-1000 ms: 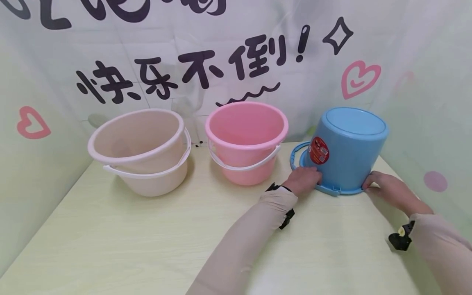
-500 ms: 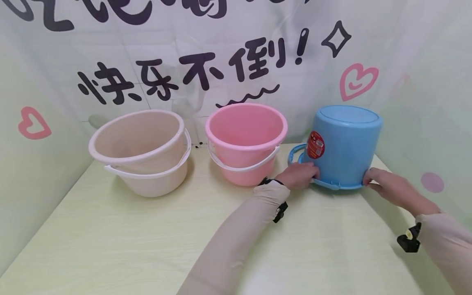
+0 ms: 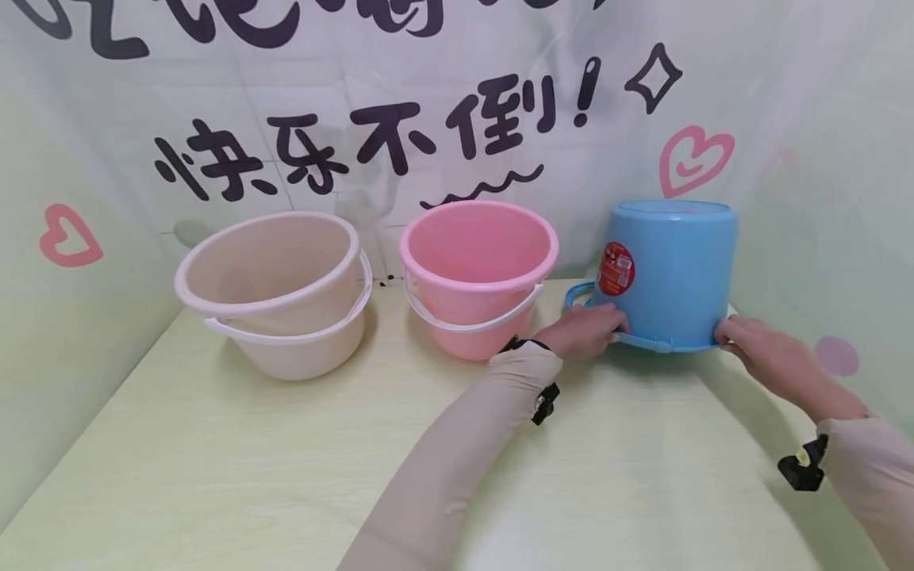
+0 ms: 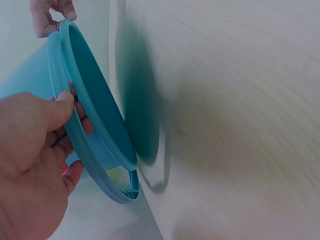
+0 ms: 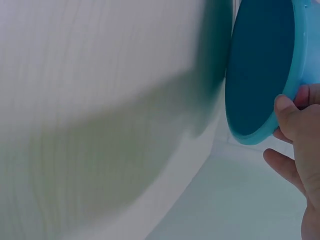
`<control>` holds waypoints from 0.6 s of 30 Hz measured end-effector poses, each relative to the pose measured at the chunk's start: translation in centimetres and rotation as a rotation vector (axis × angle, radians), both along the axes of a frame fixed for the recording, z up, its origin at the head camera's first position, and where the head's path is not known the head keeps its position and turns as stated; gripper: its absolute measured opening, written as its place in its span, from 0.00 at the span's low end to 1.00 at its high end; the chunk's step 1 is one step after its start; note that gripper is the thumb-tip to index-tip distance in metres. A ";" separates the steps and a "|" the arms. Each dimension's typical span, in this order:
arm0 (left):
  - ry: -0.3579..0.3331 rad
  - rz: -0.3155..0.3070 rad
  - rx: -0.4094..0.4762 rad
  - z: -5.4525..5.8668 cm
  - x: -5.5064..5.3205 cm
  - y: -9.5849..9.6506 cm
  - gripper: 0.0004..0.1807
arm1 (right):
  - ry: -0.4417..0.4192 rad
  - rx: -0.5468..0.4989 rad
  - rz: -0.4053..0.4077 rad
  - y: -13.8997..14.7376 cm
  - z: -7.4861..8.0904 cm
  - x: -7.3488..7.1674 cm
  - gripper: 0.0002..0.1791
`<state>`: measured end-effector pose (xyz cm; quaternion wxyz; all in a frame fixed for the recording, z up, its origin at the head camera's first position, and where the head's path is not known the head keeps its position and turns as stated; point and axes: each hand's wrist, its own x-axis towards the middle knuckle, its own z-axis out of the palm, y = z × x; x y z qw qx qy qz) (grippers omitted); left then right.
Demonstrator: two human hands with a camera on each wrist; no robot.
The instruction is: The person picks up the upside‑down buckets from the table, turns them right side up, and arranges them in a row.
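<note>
A blue bucket [image 3: 674, 277] with a red round label stands upside down at the table's right rear. Its front rim is raised and its mouth tilts toward me. My left hand [image 3: 584, 329] grips the left front; in the left wrist view its thumb presses the bucket's blue handle [image 4: 90, 155] and its fingers curl behind. On the other side my right hand [image 3: 774, 357] holds the rim, with the thumb [image 5: 284, 107] over the edge in the right wrist view. Shadow from the bucket falls on the table below the raised rim.
A pink bucket [image 3: 474, 333] with a white handle stands upright at the back middle. Left of it is a wider cream bucket [image 3: 286, 345], also upright. Printed cloth [image 3: 400, 71] hangs behind the pale wooden table [image 3: 271, 468], and walls close both sides.
The blue bucket's front rim has risen from near the tabletop, and the bucket has shifted slightly leftward. Both hands have moved up with it. The pink and cream buckets have stayed put.
</note>
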<state>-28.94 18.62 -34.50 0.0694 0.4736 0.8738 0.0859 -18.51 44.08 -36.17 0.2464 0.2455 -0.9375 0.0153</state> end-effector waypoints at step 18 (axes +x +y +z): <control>-0.190 -0.058 0.190 1.8 -0.9 -0.1 0.16 | 0.075 0.134 0.009 0.5 3.7 -0.3 0.25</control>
